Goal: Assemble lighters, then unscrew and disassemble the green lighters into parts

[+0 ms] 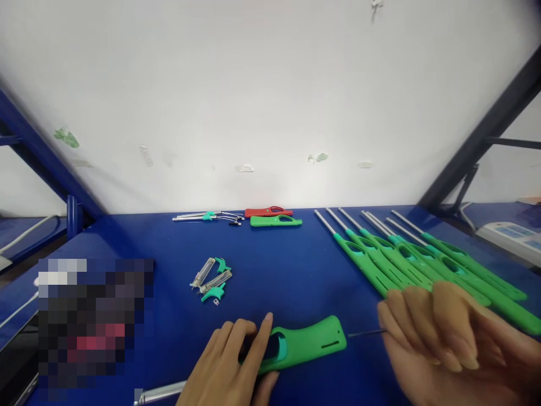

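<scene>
A green lighter [310, 341] with a teal trigger lies at the front middle of the blue table, its metal tube [163, 392] pointing left. My left hand [230, 361] is closed over the lighter near the trigger opening. To the right, my right hand [452, 344] has curled fingers round a tool with a thin dark shaft [366, 334]. The shaft points left, its tip just short of the lighter's handle end. The tool's handle is hidden in my palm.
Several green lighters [393, 265] lie fanned at the right. Clear tanks [216, 281] and teal triggers [214, 292] sit left of centre. Red [268, 212] and green casings [274, 221] and metal tubes [194, 217] lie by the wall. A blurred object [97, 321] stands left.
</scene>
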